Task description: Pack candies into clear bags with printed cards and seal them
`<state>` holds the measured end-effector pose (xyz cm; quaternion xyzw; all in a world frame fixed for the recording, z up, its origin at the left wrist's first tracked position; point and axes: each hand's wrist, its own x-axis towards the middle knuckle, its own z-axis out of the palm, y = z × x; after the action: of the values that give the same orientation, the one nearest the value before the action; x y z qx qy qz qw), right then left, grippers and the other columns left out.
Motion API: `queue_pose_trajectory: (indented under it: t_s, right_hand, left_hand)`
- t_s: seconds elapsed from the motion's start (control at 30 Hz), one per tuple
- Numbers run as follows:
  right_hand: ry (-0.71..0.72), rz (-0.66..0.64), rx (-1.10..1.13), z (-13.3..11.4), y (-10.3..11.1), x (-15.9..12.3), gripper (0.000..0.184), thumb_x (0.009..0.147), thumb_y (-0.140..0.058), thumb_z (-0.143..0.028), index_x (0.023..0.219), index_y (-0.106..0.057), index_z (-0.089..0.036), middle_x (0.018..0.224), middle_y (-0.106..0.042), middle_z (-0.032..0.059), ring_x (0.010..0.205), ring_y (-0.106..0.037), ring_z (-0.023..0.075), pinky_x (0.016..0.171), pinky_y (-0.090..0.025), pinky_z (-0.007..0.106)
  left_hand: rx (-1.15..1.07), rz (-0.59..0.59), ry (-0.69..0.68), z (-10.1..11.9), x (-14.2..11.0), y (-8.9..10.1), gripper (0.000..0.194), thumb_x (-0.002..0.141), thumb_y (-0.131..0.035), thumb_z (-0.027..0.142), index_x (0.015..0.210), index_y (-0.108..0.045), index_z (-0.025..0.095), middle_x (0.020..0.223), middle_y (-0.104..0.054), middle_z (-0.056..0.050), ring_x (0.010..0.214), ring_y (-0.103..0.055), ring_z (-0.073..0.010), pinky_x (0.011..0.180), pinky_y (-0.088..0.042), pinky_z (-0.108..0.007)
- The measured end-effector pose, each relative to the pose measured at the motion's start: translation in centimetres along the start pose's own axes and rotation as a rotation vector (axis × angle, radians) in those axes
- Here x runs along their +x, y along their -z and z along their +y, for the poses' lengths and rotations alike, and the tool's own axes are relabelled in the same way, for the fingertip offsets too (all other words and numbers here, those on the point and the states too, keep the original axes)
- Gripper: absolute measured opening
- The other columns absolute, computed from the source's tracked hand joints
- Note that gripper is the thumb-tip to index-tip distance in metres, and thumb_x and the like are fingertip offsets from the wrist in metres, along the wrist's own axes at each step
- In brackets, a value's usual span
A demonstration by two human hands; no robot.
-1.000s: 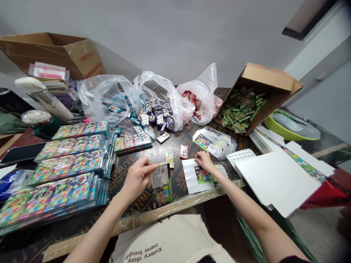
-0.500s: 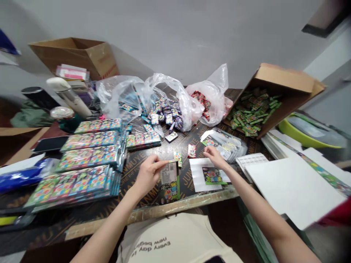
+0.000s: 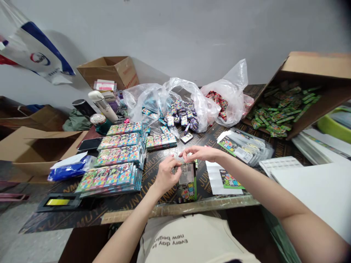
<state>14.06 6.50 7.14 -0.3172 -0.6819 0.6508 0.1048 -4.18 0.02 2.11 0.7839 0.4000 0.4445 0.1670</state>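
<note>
A dark packet (image 3: 190, 188) with a green edge and a pale label lies flat on the bench (image 3: 202, 179), near the front. The left hand (image 3: 166, 174) is just beside its top left side, with the fingers curled and the thumb close to the label. The right hand (image 3: 202, 153) is at the far end, its fingers bent and their tips near the left hand. I cannot tell if the hands are pinching anything. To the right of the packet, a green and black card (image 3: 229, 180) lies on white paper (image 3: 214, 178). Clear sleeves (image 3: 248, 148) lie past the right arm.
</note>
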Motion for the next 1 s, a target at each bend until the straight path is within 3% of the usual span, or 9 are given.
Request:
queue_pose_trajectory:
  t_s: [0.2,0.4,0.47,0.6,0.67,0.73,0.8,0.87,1.0]
  right_hand:
    - [0.018,-0.079,0.016,0.9,0.6,0.7,0.015,0.071,-0.058,-0.028,0.07,-0.053,-0.014,0.071,-0.049,-0.0035,0.065,-0.041,0.008,0.063,-0.03,0.021]
    - [-0.037,0.049,-0.149,2.4,0.1,2.0,0.016,0.071,-0.056,-0.029,0.07,-0.051,-0.014,0.064,-0.046,-0.004,0.059,-0.04,0.0082,0.057,-0.03,0.021]
    - [0.025,0.24,-0.308,2.7,0.0,2.1,0.018,0.069,-0.059,-0.029,0.077,-0.051,-0.015,0.073,-0.05,-0.0015,0.066,-0.045,0.0106,0.061,-0.034,0.022]
    - [0.048,0.851,-0.736,4.0,2.6,-0.3,0.036,0.068,-0.063,-0.031,0.1,-0.05,-0.02,0.097,-0.051,0.0042,0.083,-0.049,0.017,0.074,-0.037,0.03]
    - [-0.071,0.989,-0.809,5.7,5.0,-3.0,0.032,0.073,-0.059,-0.033,0.102,-0.052,-0.021,0.1,-0.052,0.0062,0.089,-0.049,0.0192,0.08,-0.036,0.033]
    - [-0.237,1.007,-0.791,8.1,7.3,-6.1,0.024,0.073,-0.059,-0.029,0.096,-0.057,-0.02,0.098,-0.054,0.0074,0.092,-0.049,0.0207,0.082,-0.036,0.034]
    - [-0.353,0.954,-0.754,11.0,8.7,-8.9,0.015,0.067,-0.065,-0.022,0.081,-0.062,-0.018,0.087,-0.058,0.0074,0.087,-0.052,0.0215,0.079,-0.037,0.033]
    - [-0.4,0.877,-0.707,13.7,9.2,-10.6,0.01,0.06,-0.068,-0.017,0.069,-0.063,-0.017,0.074,-0.061,0.0051,0.075,-0.055,0.0194,0.071,-0.04,0.03]
    - [-0.403,0.813,-0.638,17.5,8.2,-11.1,0.005,0.065,-0.062,-0.018,0.068,-0.064,-0.015,0.065,-0.062,0.002,0.061,-0.054,0.0143,0.06,-0.04,0.025]
  left_hand:
    - [0.027,0.043,0.034,0.2,0.0,-0.6,0.006,0.073,-0.061,0.02,0.068,-0.058,0.017,0.066,-0.063,0.0,0.068,-0.059,-0.0141,0.093,-0.042,-0.04]
    - [0.13,0.023,0.034,-0.4,0.0,-1.4,0.006,0.077,-0.058,0.021,0.072,-0.057,0.018,0.068,-0.059,-0.001,0.074,-0.057,-0.0159,0.091,-0.042,-0.039]
    - [0.183,-0.023,0.028,-0.4,0.1,-1.4,0.008,0.08,-0.054,0.023,0.083,-0.06,0.018,0.073,-0.056,-0.003,0.076,-0.055,-0.0168,0.083,-0.045,-0.036]
    - [0.31,-0.082,0.073,-1.3,0.0,-0.6,0.021,0.084,-0.047,0.029,0.09,-0.064,0.018,0.073,-0.05,-0.004,0.07,-0.051,-0.0162,0.066,-0.044,-0.029]
    - [0.367,-0.085,0.133,-2.3,-0.2,0.2,0.026,0.085,-0.046,0.033,0.092,-0.064,0.016,0.073,-0.051,-0.004,0.067,-0.051,-0.0163,0.065,-0.044,-0.029]
    - [0.452,-0.119,0.175,-3.4,-0.5,0.9,0.029,0.086,-0.043,0.034,0.093,-0.063,0.016,0.076,-0.056,-0.006,0.07,-0.054,-0.0182,0.072,-0.045,-0.033]
    - [0.575,-0.203,0.173,-4.2,-0.7,1.1,0.028,0.085,-0.043,0.033,0.095,-0.063,0.015,0.086,-0.061,-0.01,0.085,-0.057,-0.0241,0.087,-0.039,-0.043]
    - [0.661,-0.346,0.133,-4.5,-1.0,0.6,0.027,0.082,-0.048,0.026,0.103,-0.06,0.016,0.11,-0.058,-0.016,0.109,-0.048,-0.032,0.098,-0.025,-0.054]
    - [0.554,-0.783,0.078,-4.0,-1.0,-1.9,0.065,0.064,-0.062,0.012,0.125,-0.043,0.026,0.141,-0.031,-0.014,0.13,-0.023,-0.0348,0.099,-0.016,-0.059]
